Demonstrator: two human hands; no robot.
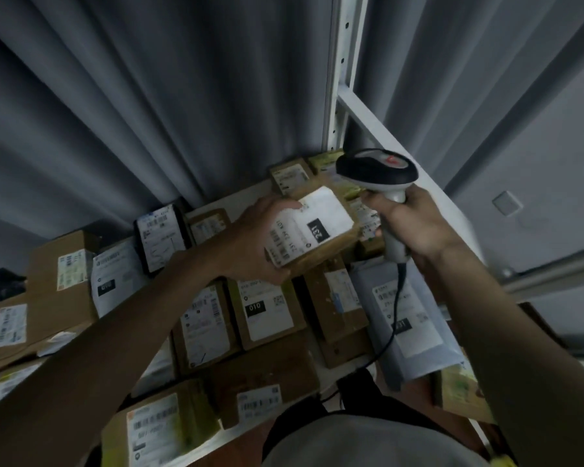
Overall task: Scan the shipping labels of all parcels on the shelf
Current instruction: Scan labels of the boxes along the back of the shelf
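Note:
My left hand [250, 241] grips a small brown cardboard parcel [331, 244] lifted above the shelf, its white shipping label [312, 224] with a black "231" tag facing up. My right hand [412, 224] holds a black and grey barcode scanner [376, 171] by its handle, the head just above and to the right of the held parcel. A black cable hangs from the scanner's handle. Several other labelled parcels lie on the white shelf [246, 193] below, among them a box tagged "010" [267, 311] and a grey poly mailer [405, 318].
A grey curtain [149, 96] hangs behind the shelf. A white metal upright [343, 62] and side rail bound the shelf at the right. A grey wall with a switch plate [508, 203] lies beyond. Parcels crowd the shelf from left edge to front.

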